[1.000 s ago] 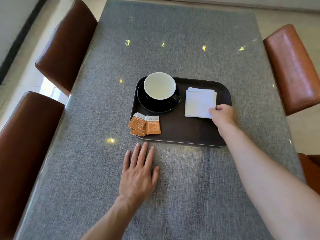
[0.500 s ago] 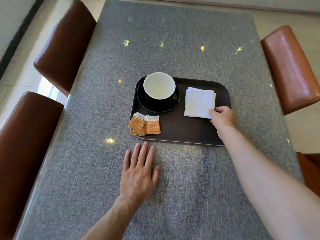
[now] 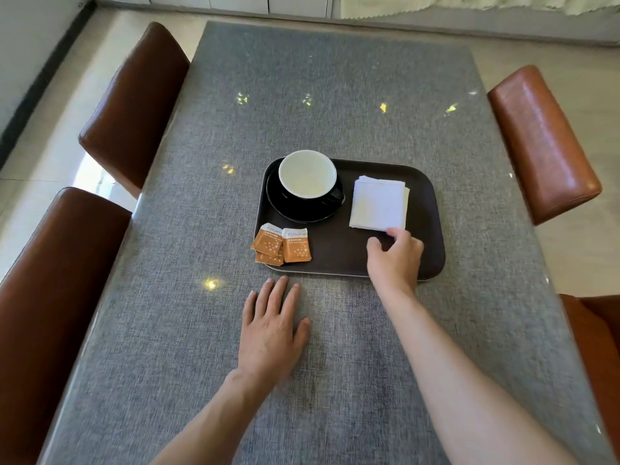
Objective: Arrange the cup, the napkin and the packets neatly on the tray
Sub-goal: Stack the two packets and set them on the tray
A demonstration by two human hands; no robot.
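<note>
My right hand (image 3: 396, 255) pinches the near corner of the white napkin (image 3: 379, 203) on the dark tray (image 3: 426, 250), beside the cup (image 3: 307, 174). Orange packets (image 3: 281, 245) overlap the tray's near left edge. My left hand (image 3: 271, 333) lies flat, released, on the counter (image 3: 335, 95).

One head-worn wide-angle camera looks forward and steeply down along the long grey fabric-textured table (image 3: 335, 95), close above its near end, with brown leather chairs (image 3: 134, 99) at both edges.
</note>
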